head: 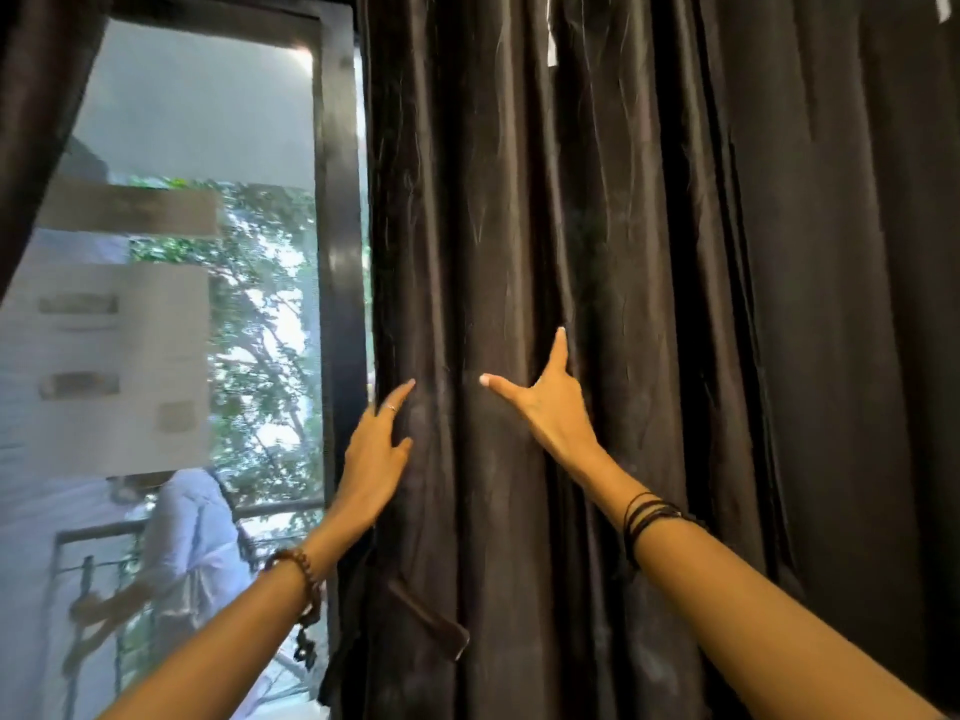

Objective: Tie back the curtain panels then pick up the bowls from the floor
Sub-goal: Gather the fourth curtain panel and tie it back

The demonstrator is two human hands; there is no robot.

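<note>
Gathering the dark curtain panel [519, 252], left hand [371, 454] and right hand [550, 407] spread flat on soft, slippery-looking folds, gripping nothing; best bunched mid-height for tying

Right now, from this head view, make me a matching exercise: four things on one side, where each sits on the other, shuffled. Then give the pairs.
Things:
1. left hand
2. right hand
3. beaded bracelet
4. tie-back strap

Places:
A. hanging against the curtain, below both hands
B. on the curtain's edge by the window frame
C. around the left wrist
D. among the curtain's folds, fingers spread, further from the window

Pairs: 1-B, 2-D, 3-C, 4-A
</note>
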